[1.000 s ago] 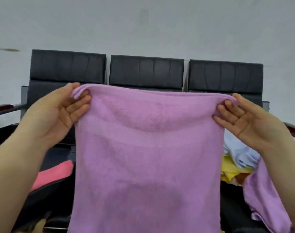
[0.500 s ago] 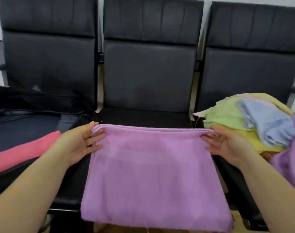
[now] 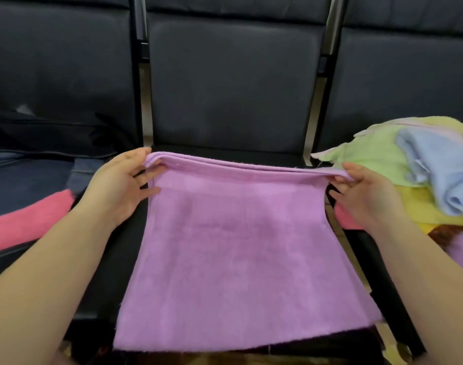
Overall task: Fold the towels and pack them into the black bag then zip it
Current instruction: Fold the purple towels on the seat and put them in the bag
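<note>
Purple towel (image 3: 240, 248), far corners pinched by left hand (image 3: 119, 188) and right hand (image 3: 367, 196); stacked edges may slip apart if either pinch loosens.

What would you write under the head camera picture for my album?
Both hands, left hand and right hand, hold the purple towel by its far corners over the middle seat.
</note>
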`<move>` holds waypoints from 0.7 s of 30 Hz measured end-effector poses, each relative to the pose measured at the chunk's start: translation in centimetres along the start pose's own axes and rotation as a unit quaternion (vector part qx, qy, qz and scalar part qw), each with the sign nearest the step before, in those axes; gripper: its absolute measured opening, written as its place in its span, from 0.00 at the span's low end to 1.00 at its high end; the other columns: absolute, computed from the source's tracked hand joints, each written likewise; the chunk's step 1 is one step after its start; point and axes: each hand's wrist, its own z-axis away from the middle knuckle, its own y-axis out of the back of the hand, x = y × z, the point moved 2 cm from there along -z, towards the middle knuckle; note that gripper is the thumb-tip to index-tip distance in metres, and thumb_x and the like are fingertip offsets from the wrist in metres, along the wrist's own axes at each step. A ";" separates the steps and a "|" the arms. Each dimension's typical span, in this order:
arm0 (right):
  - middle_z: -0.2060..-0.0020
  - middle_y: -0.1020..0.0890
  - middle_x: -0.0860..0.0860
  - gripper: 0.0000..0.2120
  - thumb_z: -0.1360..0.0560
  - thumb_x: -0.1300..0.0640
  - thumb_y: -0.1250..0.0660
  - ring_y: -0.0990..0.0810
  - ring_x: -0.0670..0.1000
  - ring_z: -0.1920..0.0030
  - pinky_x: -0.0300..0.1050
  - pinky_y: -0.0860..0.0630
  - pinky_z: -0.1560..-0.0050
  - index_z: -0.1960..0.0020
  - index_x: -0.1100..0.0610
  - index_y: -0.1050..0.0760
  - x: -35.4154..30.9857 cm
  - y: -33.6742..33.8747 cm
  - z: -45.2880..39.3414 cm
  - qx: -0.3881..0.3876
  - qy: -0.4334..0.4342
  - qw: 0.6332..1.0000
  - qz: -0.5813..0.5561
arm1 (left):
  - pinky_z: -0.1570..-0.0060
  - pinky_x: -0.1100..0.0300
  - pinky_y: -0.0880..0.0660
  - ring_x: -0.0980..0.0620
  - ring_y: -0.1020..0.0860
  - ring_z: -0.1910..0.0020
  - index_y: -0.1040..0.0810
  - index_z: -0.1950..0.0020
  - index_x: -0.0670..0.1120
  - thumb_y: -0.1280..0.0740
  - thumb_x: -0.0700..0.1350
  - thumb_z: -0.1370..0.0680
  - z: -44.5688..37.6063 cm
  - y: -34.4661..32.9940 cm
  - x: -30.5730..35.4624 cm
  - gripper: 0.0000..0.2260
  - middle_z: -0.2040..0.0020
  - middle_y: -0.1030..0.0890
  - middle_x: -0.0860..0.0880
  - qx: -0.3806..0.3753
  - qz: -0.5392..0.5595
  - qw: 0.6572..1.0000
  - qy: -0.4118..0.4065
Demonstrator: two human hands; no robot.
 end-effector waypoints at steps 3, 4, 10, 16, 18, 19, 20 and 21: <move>0.66 0.21 0.50 0.11 0.22 0.65 0.47 0.21 0.54 0.49 0.50 0.33 0.38 0.54 0.56 0.27 -0.9 0.5 1.1 -0.004 0.011 1.000 0.008 | 0.51 0.48 0.25 0.51 0.18 0.49 0.24 0.52 0.49 0.41 0.43 0.19 0.8 0.0 0.7 0.07 0.54 0.16 0.51 -0.009 0.002 1.000 -0.012; 0.66 0.21 0.50 0.11 0.22 0.64 0.47 0.21 0.55 0.48 0.51 0.34 0.37 0.55 0.56 0.27 -1.2 0.6 1.6 -0.011 0.011 1.000 0.017 | 0.51 0.49 0.24 0.51 0.17 0.50 0.23 0.52 0.49 0.40 0.42 0.19 1.3 0.1 0.9 0.07 0.56 0.16 0.51 -0.014 0.002 1.000 -0.017; 0.66 0.20 0.51 0.13 0.28 0.60 0.37 0.22 0.57 0.50 0.52 0.30 0.36 0.69 0.53 0.20 -2.6 2.9 4.4 -0.103 0.005 0.993 0.055 | 0.55 0.56 0.19 0.50 0.16 0.55 0.15 0.61 0.49 0.18 0.59 0.53 5.9 3.2 2.3 0.25 0.58 0.15 0.47 -0.159 -0.081 0.984 -0.026; 0.58 0.20 0.60 0.17 0.45 0.48 0.21 0.19 0.56 0.54 0.48 0.20 0.48 0.64 0.59 0.17 -2.3 6.4 7.8 -0.216 -0.096 0.941 0.243 | 0.56 0.58 0.19 0.46 0.16 0.53 0.14 0.60 0.46 0.17 0.60 0.55 10.3 6.5 0.2 0.30 0.55 0.16 0.41 -0.269 -0.228 0.929 0.109; 0.56 0.17 0.60 0.17 0.41 0.49 0.23 0.17 0.54 0.55 0.49 0.21 0.47 0.60 0.60 0.16 -1.2 7.1 9.3 -0.208 -0.175 0.885 0.377 | 0.54 0.60 0.20 0.47 0.16 0.52 0.14 0.58 0.48 0.18 0.63 0.54 12.0 6.9 -1.2 0.31 0.55 0.15 0.43 -0.310 -0.311 0.882 0.170; 0.55 0.16 0.60 0.16 0.38 0.52 0.23 0.16 0.55 0.53 0.49 0.23 0.46 0.56 0.61 0.17 -0.6 7.3 10.1 -0.201 -0.213 0.847 0.444 | 0.55 0.61 0.21 0.48 0.16 0.52 0.15 0.56 0.48 0.19 0.64 0.53 12.7 6.8 -2.0 0.32 0.54 0.15 0.45 -0.325 -0.355 0.854 0.199; 0.56 0.15 0.58 0.14 0.33 0.53 0.25 0.16 0.54 0.53 0.47 0.24 0.47 0.52 0.62 0.18 0.0 7.3 10.9 -0.200 -0.238 0.804 0.506 | 0.55 0.63 0.22 0.50 0.16 0.52 0.15 0.53 0.49 0.19 0.64 0.50 13.5 6.6 -2.7 0.31 0.54 0.15 0.46 -0.334 -0.394 0.826 0.226; 0.59 0.15 0.56 0.12 0.29 0.54 0.28 0.17 0.53 0.56 0.44 0.25 0.50 0.51 0.61 0.18 0.3 7.1 11.5 -0.196 -0.247 0.766 0.561 | 0.56 0.64 0.23 0.52 0.16 0.52 0.17 0.50 0.50 0.20 0.62 0.43 14.1 6.3 -3.4 0.27 0.54 0.15 0.48 -0.341 -0.427 0.801 0.245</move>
